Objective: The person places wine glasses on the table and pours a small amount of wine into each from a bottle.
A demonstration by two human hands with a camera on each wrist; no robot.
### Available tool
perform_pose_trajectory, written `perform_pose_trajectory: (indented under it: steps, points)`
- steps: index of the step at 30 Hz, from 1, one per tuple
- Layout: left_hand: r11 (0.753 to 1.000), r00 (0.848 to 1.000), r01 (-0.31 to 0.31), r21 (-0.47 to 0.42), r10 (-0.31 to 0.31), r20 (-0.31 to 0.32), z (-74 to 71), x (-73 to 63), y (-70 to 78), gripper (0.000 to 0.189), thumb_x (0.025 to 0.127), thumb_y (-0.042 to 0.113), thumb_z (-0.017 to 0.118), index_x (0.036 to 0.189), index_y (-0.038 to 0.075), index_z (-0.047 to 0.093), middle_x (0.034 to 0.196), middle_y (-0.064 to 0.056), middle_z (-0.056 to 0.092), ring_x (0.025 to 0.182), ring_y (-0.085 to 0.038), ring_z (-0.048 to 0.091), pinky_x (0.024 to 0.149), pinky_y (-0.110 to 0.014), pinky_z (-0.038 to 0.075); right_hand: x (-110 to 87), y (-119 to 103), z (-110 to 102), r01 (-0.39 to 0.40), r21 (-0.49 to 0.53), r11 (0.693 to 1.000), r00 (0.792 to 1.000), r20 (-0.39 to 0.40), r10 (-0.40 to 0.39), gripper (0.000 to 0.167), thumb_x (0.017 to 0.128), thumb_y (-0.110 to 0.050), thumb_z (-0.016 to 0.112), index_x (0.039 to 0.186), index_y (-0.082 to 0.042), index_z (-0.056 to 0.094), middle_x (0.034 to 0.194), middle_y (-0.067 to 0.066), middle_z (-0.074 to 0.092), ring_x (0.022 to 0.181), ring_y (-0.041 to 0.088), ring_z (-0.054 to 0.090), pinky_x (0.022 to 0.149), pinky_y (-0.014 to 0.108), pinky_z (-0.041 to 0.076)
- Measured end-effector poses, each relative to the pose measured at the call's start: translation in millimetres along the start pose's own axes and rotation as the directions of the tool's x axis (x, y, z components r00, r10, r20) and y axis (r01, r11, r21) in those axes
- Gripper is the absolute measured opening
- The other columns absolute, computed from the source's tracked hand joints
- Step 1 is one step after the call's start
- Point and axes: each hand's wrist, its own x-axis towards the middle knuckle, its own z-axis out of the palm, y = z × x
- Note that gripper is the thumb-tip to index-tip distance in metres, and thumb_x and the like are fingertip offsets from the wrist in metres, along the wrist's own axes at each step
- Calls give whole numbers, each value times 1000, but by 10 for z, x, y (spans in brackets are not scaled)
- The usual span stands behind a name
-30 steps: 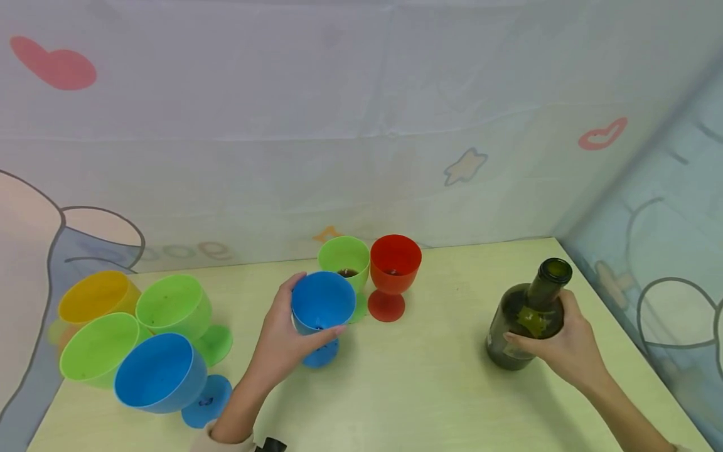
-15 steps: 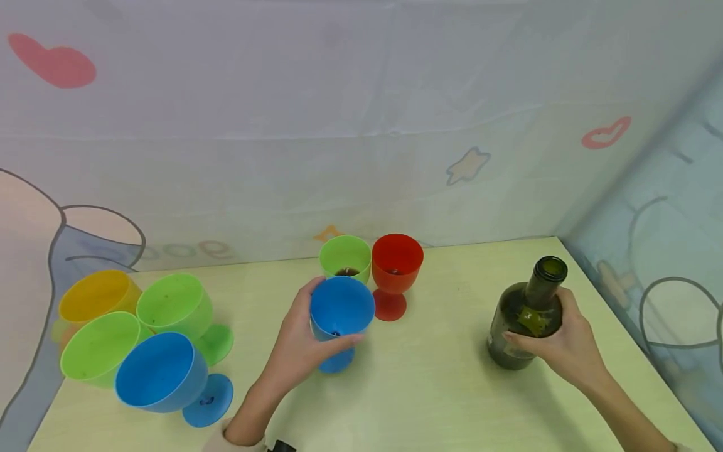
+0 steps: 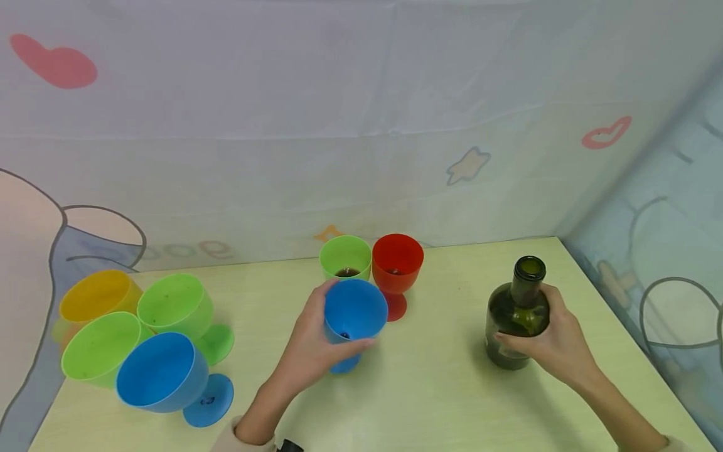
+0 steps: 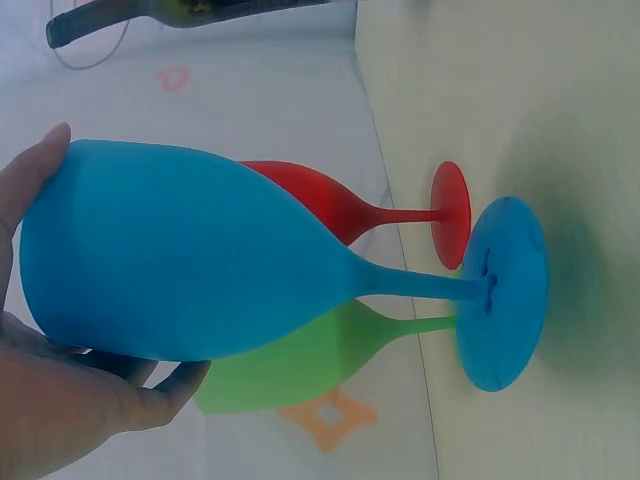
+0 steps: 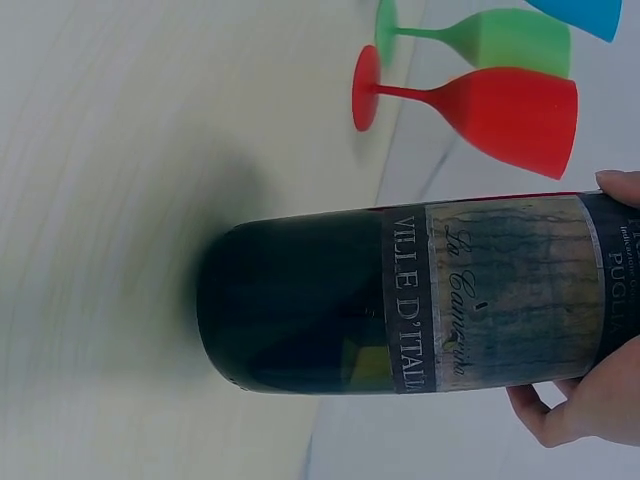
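My left hand point(image 3: 309, 348) grips a blue plastic goblet point(image 3: 361, 307) by its bowl, thumb on the near side. The goblet is upright; I cannot tell whether its foot point(image 4: 505, 295) touches the table. Right behind it stand a green goblet point(image 3: 333, 254) with dark liquid inside and a red goblet point(image 3: 398, 270), also with a little dark liquid. On the right, my right hand point(image 3: 556, 348) holds a dark green wine bottle point(image 3: 499, 342) round its upper body. The bottle is upright and uncorked, its label point(image 5: 515, 300) facing the right wrist camera. Whether its base touches the table is unclear.
At the left of the pale table point(image 3: 429, 395) is a cluster of goblets: an orange one point(image 3: 98, 298), two green ones point(image 3: 175, 307) and a blue one point(image 3: 160, 373). A printed cloth point(image 3: 282, 157) hangs behind the table's back edge, another along the right.
My left hand has carried the blue goblet to the right, now in front of the green and red ones. The bottle in my right hand has shifted slightly left and stands straighter.
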Motion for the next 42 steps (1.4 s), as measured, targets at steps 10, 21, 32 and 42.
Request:
perform_pose_trajectory:
  steps: [10, 21, 32, 42]
  points:
    - [993, 995, -100, 67, 98, 33, 93, -28, 107, 91, 67, 27, 81, 138, 8, 27, 131, -8, 39, 119, -31, 38, 79, -44, 49, -6, -81, 110, 140, -55, 989, 990, -1, -140, 82, 56, -8, 84, 121, 7, 37, 103, 23, 56, 92, 39, 55, 74, 54, 43]
    - [990, 990, -121, 74, 115, 81, 167, -89, 158, 91, 67, 27, 81, 138, 8, 27, 132, -8, 38, 120, -30, 38, 79, -43, 49, -1, -153, 224, 367, -341, 865, 921, 4, -389, 77, 47, -13, 83, 110, 7, 43, 95, 21, 56, 86, 35, 53, 71, 52, 37]
    - [988, 984, -123, 94, 109, 144, 208, -128, 204, 91, 69, 31, 80, 139, 14, 25, 134, -6, 35, 121, -31, 35, 79, -45, 49, 34, -257, 280, 446, -564, 695, 856, 42, -515, 74, 42, -18, 81, 103, 5, 45, 95, 22, 53, 87, 38, 53, 69, 57, 39]
    - [979, 978, -162, 120, 143, 155, 215, -137, 236, 90, 68, 32, 80, 137, 10, 27, 134, -6, 36, 120, -29, 36, 78, -42, 49, 73, -296, 265, 485, -646, 590, 800, 55, -597, 73, 40, -21, 82, 100, 6, 47, 92, 22, 53, 86, 38, 54, 65, 58, 41]
